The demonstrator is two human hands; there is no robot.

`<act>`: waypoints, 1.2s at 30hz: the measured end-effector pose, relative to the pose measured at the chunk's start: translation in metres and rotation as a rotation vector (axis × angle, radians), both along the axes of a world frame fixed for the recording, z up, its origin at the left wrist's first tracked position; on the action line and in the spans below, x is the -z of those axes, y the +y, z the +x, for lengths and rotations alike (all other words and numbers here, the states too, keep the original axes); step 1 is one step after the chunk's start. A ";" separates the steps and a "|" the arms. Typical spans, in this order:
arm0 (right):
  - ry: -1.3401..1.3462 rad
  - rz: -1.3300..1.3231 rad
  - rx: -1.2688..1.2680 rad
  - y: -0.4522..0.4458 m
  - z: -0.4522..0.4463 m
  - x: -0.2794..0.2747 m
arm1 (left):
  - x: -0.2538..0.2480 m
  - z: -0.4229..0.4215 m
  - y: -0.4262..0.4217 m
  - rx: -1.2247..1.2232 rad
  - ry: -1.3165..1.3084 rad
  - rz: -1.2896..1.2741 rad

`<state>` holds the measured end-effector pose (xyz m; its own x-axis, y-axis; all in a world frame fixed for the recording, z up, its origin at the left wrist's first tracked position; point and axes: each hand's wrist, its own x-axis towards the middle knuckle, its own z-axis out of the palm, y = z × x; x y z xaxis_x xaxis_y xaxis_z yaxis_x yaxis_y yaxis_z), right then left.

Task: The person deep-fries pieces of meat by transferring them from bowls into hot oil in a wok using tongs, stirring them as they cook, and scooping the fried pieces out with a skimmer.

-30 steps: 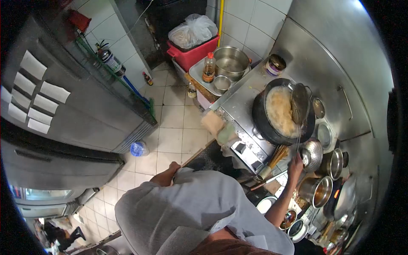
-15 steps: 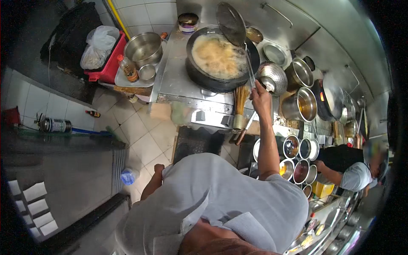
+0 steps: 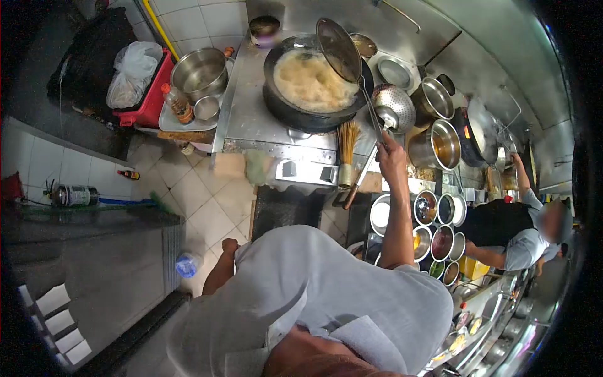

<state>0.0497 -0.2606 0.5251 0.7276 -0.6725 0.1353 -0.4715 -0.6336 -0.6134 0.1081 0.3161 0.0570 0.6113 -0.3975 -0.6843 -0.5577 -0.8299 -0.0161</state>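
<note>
My right hand [image 3: 392, 154] is closed round the long handle of a round strainer [image 3: 339, 50]. The strainer's tilted mesh hangs over the right side of a black wok [image 3: 282, 112], where pale, foamy liquid [image 3: 311, 81] bubbles. Low at my left side, my left hand [image 3: 230, 245] is curled near my shirt; whether it holds anything is hidden. A bamboo brush [image 3: 347, 147] stands at the stove edge below the wok, beside a tool with a wooden handle [image 3: 353, 196]. Just right of the wok lies a perforated ladle [image 3: 394, 105].
Metal pots [image 3: 434, 97] line the right side, above several bowls of ingredients [image 3: 425, 207]. A co-worker [image 3: 524, 235] stands at the far right. To the left are a large steel pot [image 3: 200, 72], an oil bottle [image 3: 178, 105] and a red bin [image 3: 151, 103].
The view has swung to the right, bringing the bowls and the co-worker into sight. The strainer has stayed over the wok in my right hand. The co-worker's arm now reaches toward the pans.
</note>
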 end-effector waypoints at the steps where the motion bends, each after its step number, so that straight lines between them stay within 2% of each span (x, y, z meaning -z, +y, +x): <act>1: -0.031 0.092 0.025 0.007 -0.001 -0.008 | -0.005 -0.001 -0.001 -0.010 -0.005 0.026; 5: -0.128 0.281 0.042 0.019 0.010 0.003 | -0.016 0.002 -0.003 0.061 -0.051 -0.028; 8: -0.226 0.305 -0.034 0.023 0.037 0.012 | -0.009 0.004 0.002 0.068 -0.038 -0.060; 9: -0.229 0.306 -0.031 0.019 0.047 0.024 | -0.004 0.007 0.012 0.065 -0.046 -0.186; 10: -0.256 0.176 -0.085 0.014 0.059 0.042 | -0.004 0.010 0.016 0.062 -0.055 -0.313; 11: -0.281 0.045 -0.139 0.010 0.064 0.060 | -0.007 0.012 0.014 0.066 -0.057 -0.312; 13: -0.212 0.020 -0.178 0.000 0.060 0.097 | -0.020 0.014 0.002 0.073 -0.018 -0.093; 15: 0.041 0.012 -0.214 0.005 0.056 0.077 | -0.032 0.016 -0.001 0.076 -0.043 -0.110; 18: 0.071 0.151 -0.166 0.010 0.029 0.037 | -0.034 0.011 0.003 0.008 -0.007 -0.113; 20: 0.033 0.204 -0.076 0.037 0.018 -0.026 | -0.031 0.005 0.011 -0.053 0.045 -0.101; 21: -0.015 0.181 -0.073 0.025 0.017 -0.010 | -0.026 0.000 0.014 0.007 0.021 -0.066; 24: 0.018 0.113 -0.014 0.021 0.023 -0.024 | -0.011 -0.013 0.022 0.110 -0.008 0.003; 25: -0.054 0.002 -0.041 0.006 0.026 -0.004 | -0.008 -0.016 0.022 0.106 0.004 0.011; 30: -0.053 -0.169 -0.065 -0.003 0.060 0.001 | -0.006 -0.013 0.016 0.071 0.021 -0.001; 32: 0.101 -0.170 -0.030 -0.001 0.073 0.001 | -0.004 -0.006 0.010 0.051 0.004 -0.026; 36: 0.091 -0.151 -0.055 0.008 0.090 0.022 | -0.011 0.004 0.017 -0.004 -0.067 -0.239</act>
<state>0.1400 -0.2530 0.5035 0.7763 -0.6086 0.1639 -0.4828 -0.7414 -0.4661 0.1125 0.3328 0.0684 0.6540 -0.5409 -0.5288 -0.5589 -0.8166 0.1440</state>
